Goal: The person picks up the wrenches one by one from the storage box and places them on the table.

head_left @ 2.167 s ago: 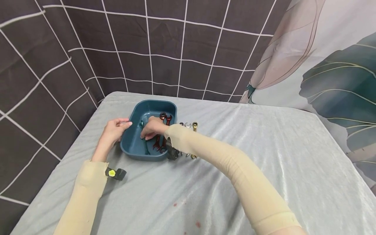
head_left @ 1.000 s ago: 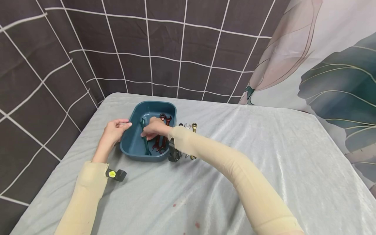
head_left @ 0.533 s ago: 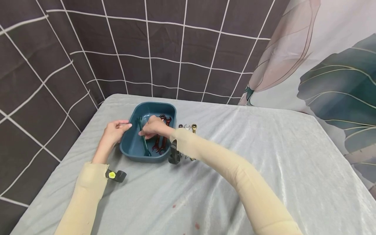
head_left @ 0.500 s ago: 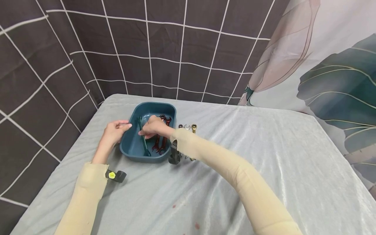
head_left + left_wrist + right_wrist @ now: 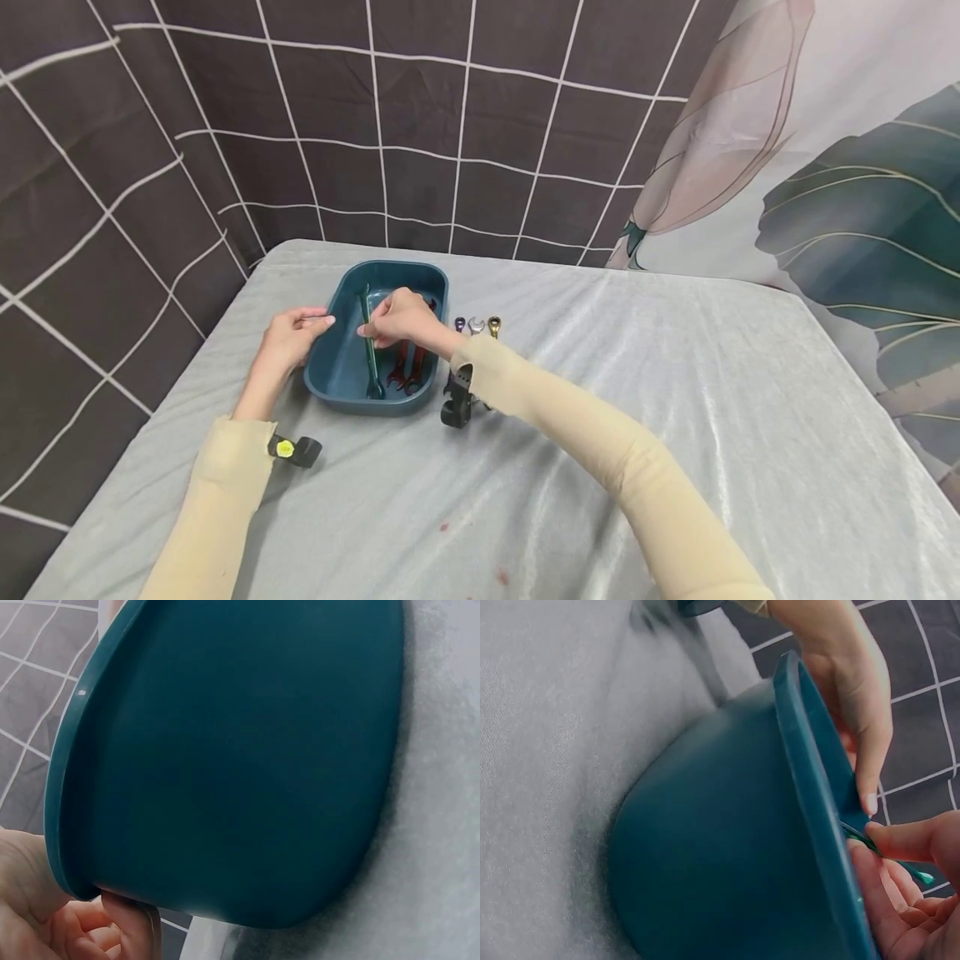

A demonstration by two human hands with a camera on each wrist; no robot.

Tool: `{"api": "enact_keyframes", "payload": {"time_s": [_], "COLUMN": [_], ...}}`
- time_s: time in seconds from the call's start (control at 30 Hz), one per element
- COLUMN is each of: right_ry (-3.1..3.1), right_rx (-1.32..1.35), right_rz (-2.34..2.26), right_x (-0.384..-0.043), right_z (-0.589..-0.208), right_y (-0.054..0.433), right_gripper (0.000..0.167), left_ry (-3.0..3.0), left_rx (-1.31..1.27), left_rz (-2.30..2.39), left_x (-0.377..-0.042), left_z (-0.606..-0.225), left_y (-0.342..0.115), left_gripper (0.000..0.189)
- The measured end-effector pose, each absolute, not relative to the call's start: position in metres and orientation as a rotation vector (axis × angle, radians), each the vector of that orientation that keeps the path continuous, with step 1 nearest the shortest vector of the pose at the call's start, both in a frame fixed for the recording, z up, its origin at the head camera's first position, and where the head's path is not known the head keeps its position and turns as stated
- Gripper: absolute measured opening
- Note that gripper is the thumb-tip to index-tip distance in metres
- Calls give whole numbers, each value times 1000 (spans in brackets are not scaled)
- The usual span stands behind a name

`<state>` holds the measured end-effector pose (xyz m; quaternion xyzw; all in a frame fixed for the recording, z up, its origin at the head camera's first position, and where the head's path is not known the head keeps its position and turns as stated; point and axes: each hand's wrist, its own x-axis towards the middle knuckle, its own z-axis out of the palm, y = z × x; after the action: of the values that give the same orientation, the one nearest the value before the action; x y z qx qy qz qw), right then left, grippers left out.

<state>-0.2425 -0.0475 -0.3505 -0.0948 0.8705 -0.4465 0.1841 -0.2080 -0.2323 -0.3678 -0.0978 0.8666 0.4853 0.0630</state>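
Observation:
A blue-green plastic bin [image 5: 333,400] stands at the table's far left. Its left rim is pinched by my left hand [image 5: 288,337]; in the left wrist view, curled fingers [image 5: 127,930] lie under the lip. Over the bin, my right hand [image 5: 405,317] pinches a green wrench [image 5: 372,367] between thumb and fingers near its middle. The wrench lies lengthwise inside the bin, and one end of that wrench [image 5: 922,876] pokes past the fingers in the right wrist view. Two red wrenches [image 5: 399,371] lie to its right in the bin, partly covered by my right hand.
Right of the bin, a purple wrench [image 5: 461,322], a silver wrench [image 5: 476,326] and a gold wrench [image 5: 494,325] lie side by side on the grey cloth [image 5: 420,467], partly hidden by my right sleeve. A dark gridded curtain [image 5: 420,108] hangs behind the table.
My right hand has taken the green wrench between thumb and fingers, straightened it and shifted it slightly toward the bin's far end. My left hand has stayed at the rim.

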Motion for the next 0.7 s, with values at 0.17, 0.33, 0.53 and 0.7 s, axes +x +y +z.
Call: {"api": "enact_keyframes", "payload": {"time_s": [0.17,0.33,0.53,0.7], "right_ry": [2434,2423,2420,2387], "right_rx": [-259,-259,-263,-250], "right_rz": [-1334,-1376,-1440,-1523], "right_x": [-239,-236,-234,-234], "right_z": [-347,-342,-340,-341], "right_y": [-44,-40,-37,-33], "right_gripper": [15,15,16,16], "left_ry": [2614,2619,2629,2621], "left_rx": [-304,-312,-305,-314], "left_rz": [1477,1471,1486,1483], "left_x": [-208,-209,-210,-209], "left_z": [-367,-368,-369,-369], "left_y": [-232,-233,-234,-233], "left_gripper": [50,49,48,49]}}
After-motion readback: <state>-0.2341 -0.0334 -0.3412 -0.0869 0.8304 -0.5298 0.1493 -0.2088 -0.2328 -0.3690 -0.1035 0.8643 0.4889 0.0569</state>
